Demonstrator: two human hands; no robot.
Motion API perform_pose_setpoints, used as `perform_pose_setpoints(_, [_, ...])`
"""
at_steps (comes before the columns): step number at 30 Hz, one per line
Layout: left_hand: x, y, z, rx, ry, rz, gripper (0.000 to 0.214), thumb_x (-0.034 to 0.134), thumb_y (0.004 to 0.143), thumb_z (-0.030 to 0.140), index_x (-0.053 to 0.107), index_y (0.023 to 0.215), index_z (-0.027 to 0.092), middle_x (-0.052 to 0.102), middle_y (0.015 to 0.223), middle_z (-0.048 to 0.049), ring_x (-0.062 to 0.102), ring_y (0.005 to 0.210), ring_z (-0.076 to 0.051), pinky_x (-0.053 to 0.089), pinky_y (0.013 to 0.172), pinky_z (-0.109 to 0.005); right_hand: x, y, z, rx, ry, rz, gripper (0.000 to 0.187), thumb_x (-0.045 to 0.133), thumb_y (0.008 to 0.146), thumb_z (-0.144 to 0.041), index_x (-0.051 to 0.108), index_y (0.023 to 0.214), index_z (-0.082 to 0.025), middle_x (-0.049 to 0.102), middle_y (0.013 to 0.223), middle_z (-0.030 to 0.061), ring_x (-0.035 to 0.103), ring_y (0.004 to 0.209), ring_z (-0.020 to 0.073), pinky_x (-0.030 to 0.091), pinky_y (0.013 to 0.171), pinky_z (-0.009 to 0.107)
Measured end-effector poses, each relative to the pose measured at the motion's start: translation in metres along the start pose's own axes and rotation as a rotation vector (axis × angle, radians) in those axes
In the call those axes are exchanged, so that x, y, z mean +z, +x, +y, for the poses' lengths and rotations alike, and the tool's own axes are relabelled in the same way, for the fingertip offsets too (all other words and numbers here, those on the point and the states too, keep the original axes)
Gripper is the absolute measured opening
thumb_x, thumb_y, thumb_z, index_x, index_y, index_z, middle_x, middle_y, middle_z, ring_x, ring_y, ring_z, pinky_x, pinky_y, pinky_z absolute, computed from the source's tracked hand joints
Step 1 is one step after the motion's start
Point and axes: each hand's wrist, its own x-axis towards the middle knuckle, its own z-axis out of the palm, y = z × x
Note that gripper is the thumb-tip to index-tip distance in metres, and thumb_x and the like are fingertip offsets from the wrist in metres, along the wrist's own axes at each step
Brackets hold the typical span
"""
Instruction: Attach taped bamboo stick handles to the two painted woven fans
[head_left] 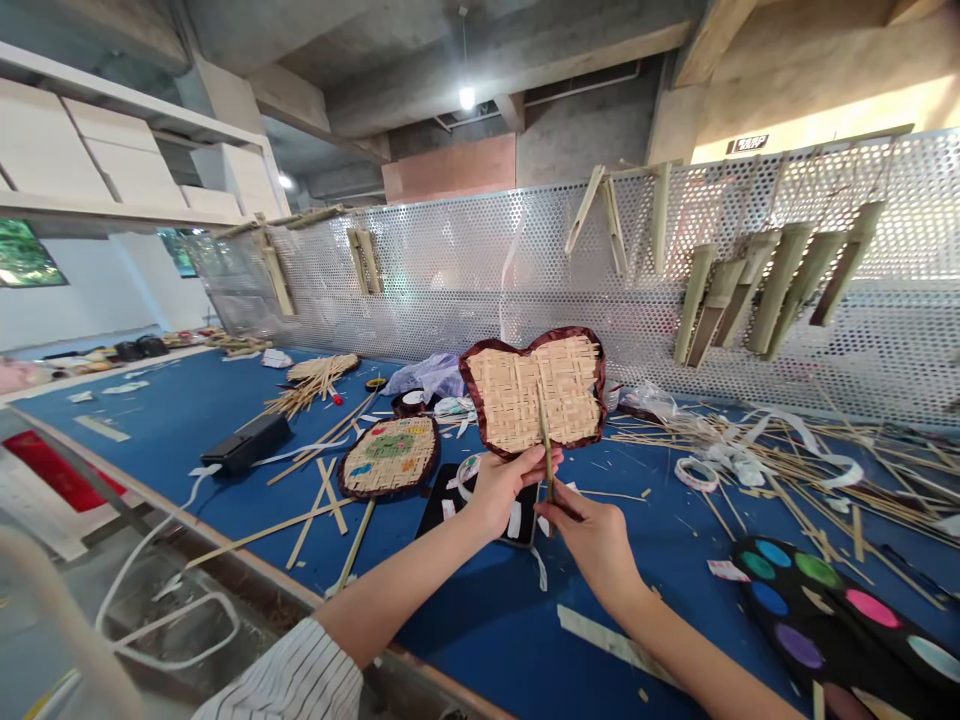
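My left hand (pixel 501 492) grips the lower edge of a butterfly-shaped woven bamboo mat (pixel 531 392), which has a dark red rim and is held up off the table. My right hand (pixel 592 545) pinches a thin bamboo-handled brush or stick (pixel 548 455), its upper end against the mat's face. I cannot tell which it is. Below and left of the raised mat, a second woven mat (pixel 388 458) lies flat on the table, with green, red and yellow paint on it.
A black palette (pixel 817 610) with round paint wells sits at the lower right of the blue worktable (pixel 480 620). Loose bamboo strips (pixel 795 470) and white tape cover the right side. A black box (pixel 247 443) lies at left. Bamboo pieces hang from a perforated metal screen (pixel 480 280).
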Motion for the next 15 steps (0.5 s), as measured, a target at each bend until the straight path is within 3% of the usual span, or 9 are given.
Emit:
perform_pose_setpoints(6, [0.002, -0.002, -0.004, -0.007, 0.009, 0.073, 0.032, 0.083, 0.061, 0.023, 0.072, 0.088, 0.009, 0.074, 0.081, -0.0097, 0.07, 0.072, -0.018, 0.057, 0.075, -0.031, 0.004, -0.003, -0.002, 0.02, -0.078, -0.051, 0.023, 0.052, 0.092, -0.037, 0.064, 0.09, -0.017, 0.064, 0.08, -0.0005, 0.057, 0.062, 0.0089, 0.051, 0.06, 0.025])
perform_pose_setpoints(10, [0.002, -0.003, -0.004, -0.001, 0.027, 0.103, 0.031, 0.083, 0.059, 0.024, 0.072, 0.083, 0.008, 0.074, 0.077, -0.0093, 0.069, 0.068, -0.017, 0.057, 0.071, -0.028, 0.008, -0.007, -0.004, 0.04, 0.007, -0.087, 0.024, 0.058, 0.088, -0.037, 0.064, 0.082, -0.014, 0.062, 0.07, -0.0029, 0.058, 0.059, 0.0095, 0.05, 0.058, 0.025])
perform_pose_setpoints(13, [0.002, -0.003, -0.002, 0.005, 0.043, 0.11, 0.028, 0.083, 0.06, 0.026, 0.073, 0.079, 0.008, 0.073, 0.075, -0.0094, 0.069, 0.067, -0.017, 0.057, 0.07, -0.028, 0.003, 0.001, -0.01, 0.062, 0.168, -0.082, 0.031, 0.07, 0.076, -0.039, 0.065, 0.095, -0.014, 0.065, 0.063, -0.0028, 0.062, 0.057, 0.0137, 0.052, 0.056, 0.028])
perform_pose_setpoints(15, [0.002, -0.004, -0.001, 0.012, 0.05, 0.102, 0.029, 0.083, 0.059, 0.026, 0.073, 0.08, 0.009, 0.074, 0.077, -0.009, 0.069, 0.068, -0.017, 0.058, 0.07, -0.028, -0.008, 0.015, -0.018, 0.064, 0.306, -0.004, 0.053, 0.077, 0.067, -0.041, 0.06, 0.111, -0.016, 0.073, 0.078, 0.0031, 0.069, 0.072, 0.0196, 0.055, 0.066, 0.032])
